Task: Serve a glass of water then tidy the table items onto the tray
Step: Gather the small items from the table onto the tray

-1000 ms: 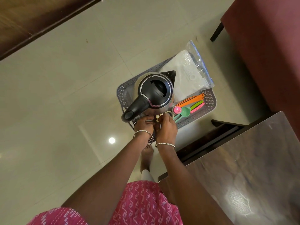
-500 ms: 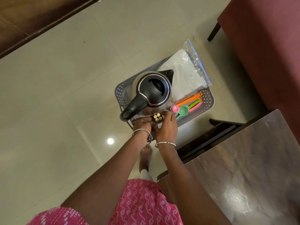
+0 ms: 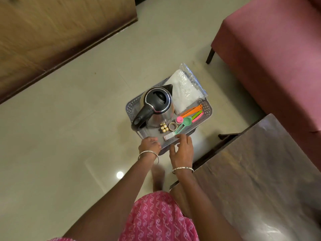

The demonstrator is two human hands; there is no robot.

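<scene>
**Both hands at the near edge of the loaded tray**

The grey tray sat low over the pale tiled floor, in front of the maroon sofa and beyond the corner of the dark wooden table. I could not tell what it rested on. Its rim was perforated in a lattice pattern and its floor was flat and grey.

The steel kettle stood upright on the tray's left half, with its black lid closed, its spout pointing away from me and its black handle reaching toward the near left corner. A clear plastic bag with something white inside lay across the far right corner and hung over the rim. Orange, green and pink strips lay side by side along the right edge. A pink measuring spoon and a green one lay touching each other just nearer to me. Beside the kettle's base were a small roll of tape and a cluster of gold-topped batteries. A small white strip lay near the front edge.

My left hand was at the near left corner with its fingers curled down, and I could not tell whether it gripped the rim. My right hand hovered over the near edge, its fingers loosely spread and holding nothing, the fingertips just beside the white strip. Each wrist wore a thin bangle.
</scene>
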